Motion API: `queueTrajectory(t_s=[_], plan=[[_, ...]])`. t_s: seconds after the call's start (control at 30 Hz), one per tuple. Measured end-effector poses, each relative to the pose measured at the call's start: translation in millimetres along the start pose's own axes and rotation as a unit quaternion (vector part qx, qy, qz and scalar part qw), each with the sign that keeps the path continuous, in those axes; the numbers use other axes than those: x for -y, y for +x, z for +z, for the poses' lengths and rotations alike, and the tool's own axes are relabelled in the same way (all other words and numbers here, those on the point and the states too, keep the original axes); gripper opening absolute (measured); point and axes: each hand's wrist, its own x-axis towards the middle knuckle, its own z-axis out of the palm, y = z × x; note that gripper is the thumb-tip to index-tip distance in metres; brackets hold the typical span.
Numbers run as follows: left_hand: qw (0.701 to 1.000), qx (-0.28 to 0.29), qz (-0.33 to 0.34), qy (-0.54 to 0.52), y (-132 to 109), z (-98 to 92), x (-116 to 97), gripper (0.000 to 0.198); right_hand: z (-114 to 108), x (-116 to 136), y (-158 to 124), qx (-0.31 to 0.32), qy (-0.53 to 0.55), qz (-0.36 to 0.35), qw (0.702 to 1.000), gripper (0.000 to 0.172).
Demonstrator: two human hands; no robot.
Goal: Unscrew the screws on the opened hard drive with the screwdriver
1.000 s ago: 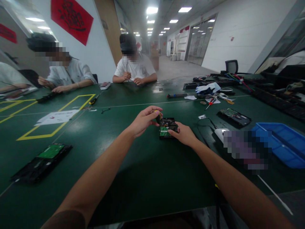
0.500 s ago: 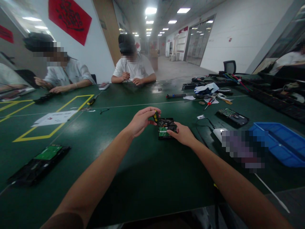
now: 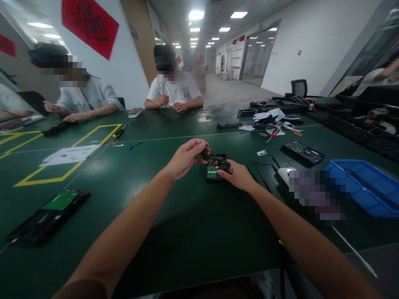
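In front of me on the green table point(image 3: 199, 232) lies a small black device point(image 3: 213, 172) with a green circuit board and dark open workings. My left hand point(image 3: 187, 160) is closed around the handle of a black-and-yellow screwdriver point(image 3: 204, 153), held upright over the device's far left corner. Its tip is too small to make out. From the right side my right hand point(image 3: 238, 175) grips the device, thumb on top and fingers along its edge.
Similar black devices lie at the left point(image 3: 48, 216) and right point(image 3: 302, 153). A blue tray point(image 3: 374, 195) stands at the right, near a red screwdriver point(image 3: 274, 132), a glove point(image 3: 269, 116) and a black rod point(image 3: 230, 125). Papers point(image 3: 68, 154) lie left. Several people sit around the table.
The fingers of my left hand have shifted around the screwdriver handle, and less of its yellow marking shows. My right hand keeps its hold on the device.
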Motion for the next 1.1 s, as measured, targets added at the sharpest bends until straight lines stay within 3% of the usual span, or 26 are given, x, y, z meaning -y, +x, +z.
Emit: queueTrajectory(t_s=[0.23,0.63,0.97,1.1], plan=[[0.998,-0.010,0.014,0.060,-0.7,-1.5,-0.8,0.023,1.7,-1.6,0.9,0.004,0.003,0.011,1.000,0.056],[1.000,0.009,0.011,0.003,-2.2,-0.6,-1.8,0.018,0.9,-1.3,1.1,0.003,0.001,0.006,1.000,0.056],[0.996,-0.031,0.040,0.077,2.2,-7.5,4.0,0.021,2.3,-1.5,0.4,-0.008,-0.002,-0.004,1.000,0.053],[0.997,-0.020,0.030,0.071,1.5,-7.5,2.7,0.023,1.6,-0.6,0.2,-0.004,-0.004,0.002,1.000,0.053]])
